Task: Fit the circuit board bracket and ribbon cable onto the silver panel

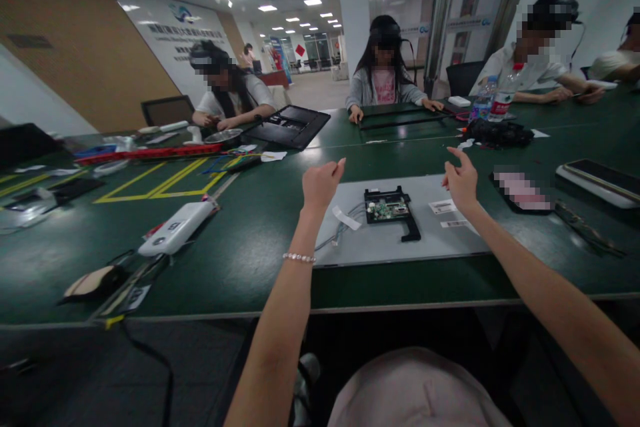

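Observation:
My left hand [321, 185], with a beaded bracelet [299, 257] on its wrist, is raised above the left far edge of a flat grey panel [360, 255]. Its fingers are curled into a loose fist and no object shows in it. Over the panel's right far corner hovers my right hand [463, 180], index finger and thumb apart, nothing visible between them. Between the hands, a black plastic bracket with a green circuit board [389, 208] lies on the panel. Grey cables [340, 232] and a white strip [346, 218] lie left of it; white labels [443, 206] are at its right.
A phone [523, 191], glasses [587, 228] and a white-and-black case [603, 181] lie to the right. A white power bank [177, 228] and a mouse [95, 282] are on the left. Several people sit across the table [240, 260], near bottles [504, 97] and a black laptop part [293, 125].

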`<state>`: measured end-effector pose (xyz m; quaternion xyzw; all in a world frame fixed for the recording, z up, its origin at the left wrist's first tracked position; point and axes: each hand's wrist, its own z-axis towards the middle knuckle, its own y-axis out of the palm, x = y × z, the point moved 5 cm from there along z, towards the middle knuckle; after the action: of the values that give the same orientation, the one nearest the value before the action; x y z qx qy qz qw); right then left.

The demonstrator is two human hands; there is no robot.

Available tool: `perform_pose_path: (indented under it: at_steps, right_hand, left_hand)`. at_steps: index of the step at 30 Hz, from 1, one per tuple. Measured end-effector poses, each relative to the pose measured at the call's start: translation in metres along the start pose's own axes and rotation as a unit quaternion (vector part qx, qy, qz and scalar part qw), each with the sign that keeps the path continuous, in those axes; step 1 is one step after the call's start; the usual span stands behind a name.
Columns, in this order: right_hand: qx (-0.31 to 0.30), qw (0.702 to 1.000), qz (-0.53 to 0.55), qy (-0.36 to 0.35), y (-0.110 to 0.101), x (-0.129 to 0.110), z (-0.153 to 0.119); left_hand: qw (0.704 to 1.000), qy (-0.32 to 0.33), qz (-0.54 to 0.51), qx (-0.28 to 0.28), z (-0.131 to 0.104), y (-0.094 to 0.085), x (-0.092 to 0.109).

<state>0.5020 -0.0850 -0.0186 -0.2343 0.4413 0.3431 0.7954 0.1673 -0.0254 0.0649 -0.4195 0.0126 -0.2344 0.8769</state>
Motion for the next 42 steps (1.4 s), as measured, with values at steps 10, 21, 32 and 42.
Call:
perform_pose_path:
  at_steps: [10, 21, 32, 42]
  right_hand:
    - [-0.015, 1.0, -0.013, -0.006, 0.002, -0.005, -0.003]
    - [-0.069, 0.982, -0.169, -0.039, -0.003, -0.01, -0.001]
    - [-0.216, 0.922, -0.314, -0.074, 0.017, 0.014, -0.003]
    - [-0.193, 0.929, -0.308, -0.069, 0.01, 0.009, 0.001]
  left_hand:
    - [0.996, 0.033, 0.08, 0.026, -0.002, 0.004, 0.005]
    - [0.992, 0.07, 0.104, 0.022, -0.006, 0.005, 0.016]
    - [0.995, 0.069, 0.057, -0.034, -0.007, 0.009, 0.019]
    - [0.988, 0.124, 0.067, -0.066, -0.006, 0.024, 0.018]
